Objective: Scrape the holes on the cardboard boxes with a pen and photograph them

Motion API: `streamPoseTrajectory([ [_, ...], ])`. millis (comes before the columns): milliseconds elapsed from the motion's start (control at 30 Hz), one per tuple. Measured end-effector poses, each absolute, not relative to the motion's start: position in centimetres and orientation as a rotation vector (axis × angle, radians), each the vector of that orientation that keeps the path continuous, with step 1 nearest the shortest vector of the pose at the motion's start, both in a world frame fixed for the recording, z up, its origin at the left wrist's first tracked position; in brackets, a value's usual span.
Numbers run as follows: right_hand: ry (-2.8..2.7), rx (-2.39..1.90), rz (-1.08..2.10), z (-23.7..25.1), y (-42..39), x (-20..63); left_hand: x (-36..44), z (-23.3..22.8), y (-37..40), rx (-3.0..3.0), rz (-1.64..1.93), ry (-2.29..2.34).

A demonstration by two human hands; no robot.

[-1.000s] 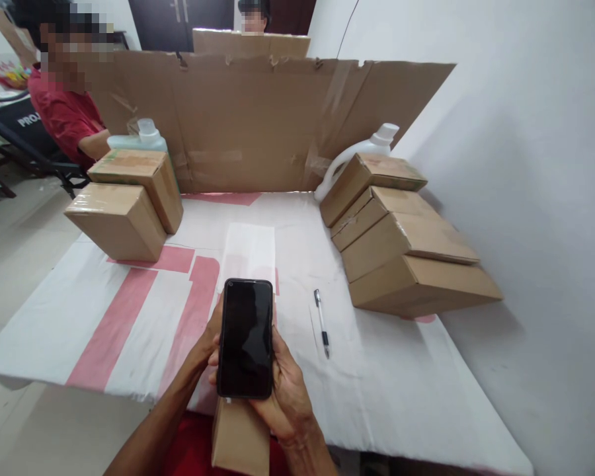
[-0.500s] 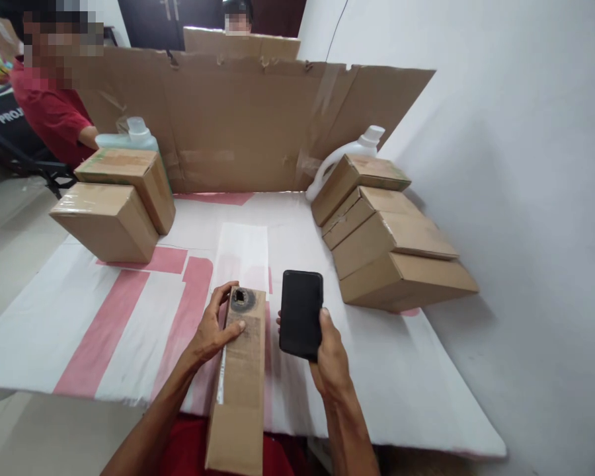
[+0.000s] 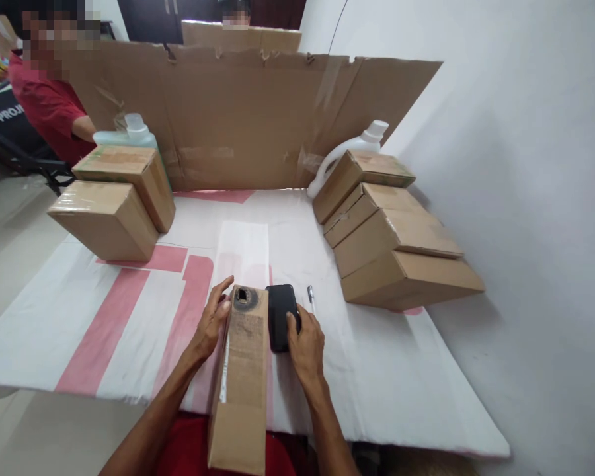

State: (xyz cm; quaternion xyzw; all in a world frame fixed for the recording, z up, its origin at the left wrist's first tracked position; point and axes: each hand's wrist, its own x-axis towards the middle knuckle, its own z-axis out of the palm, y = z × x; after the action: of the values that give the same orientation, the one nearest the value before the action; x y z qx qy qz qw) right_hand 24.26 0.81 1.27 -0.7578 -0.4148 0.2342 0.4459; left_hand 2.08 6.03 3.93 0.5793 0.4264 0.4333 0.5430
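Observation:
A long flat cardboard box (image 3: 242, 370) with a round dark hole near its far end lies across the table's near edge, pointing away from me. My left hand (image 3: 212, 325) rests against its left side, fingers spread over the far corner. Beside the box on the right lies a black phone (image 3: 280, 316), face down on the cloth, with my right hand (image 3: 305, 344) holding its near end. A pen (image 3: 310, 295) lies just right of the phone, partly hidden by my hand.
The table carries a white cloth with red stripes (image 3: 129, 311). Two boxes (image 3: 112, 201) stand at the left, several stacked boxes (image 3: 391, 238) at the right. A cardboard screen (image 3: 238, 119) and two jugs stand behind. A person in red (image 3: 49, 99) sits at far left.
The phone was held up in both hands, then carried right in my right hand alone, and now lies low beside the long box. My left hand went to the box.

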Motion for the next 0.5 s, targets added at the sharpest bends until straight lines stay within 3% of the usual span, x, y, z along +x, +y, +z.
streamPoseTrajectory([
  [200, -1.125, -1.834, 0.568, 3.5, -0.3, 23.0, 0.5, 2.4, 4.5, 1.458, 0.987, 1.199],
  [367, -1.012, -1.356, 1.237, 6.7, -5.1, 19.3, -1.3, 1.7, -1.6, 1.533, 0.837, 1.13],
  [500, -0.831, -1.251, 1.451, 8.0, -6.4, 17.2, -1.7, 4.2, -4.0, 1.45, 0.761, 1.171],
])
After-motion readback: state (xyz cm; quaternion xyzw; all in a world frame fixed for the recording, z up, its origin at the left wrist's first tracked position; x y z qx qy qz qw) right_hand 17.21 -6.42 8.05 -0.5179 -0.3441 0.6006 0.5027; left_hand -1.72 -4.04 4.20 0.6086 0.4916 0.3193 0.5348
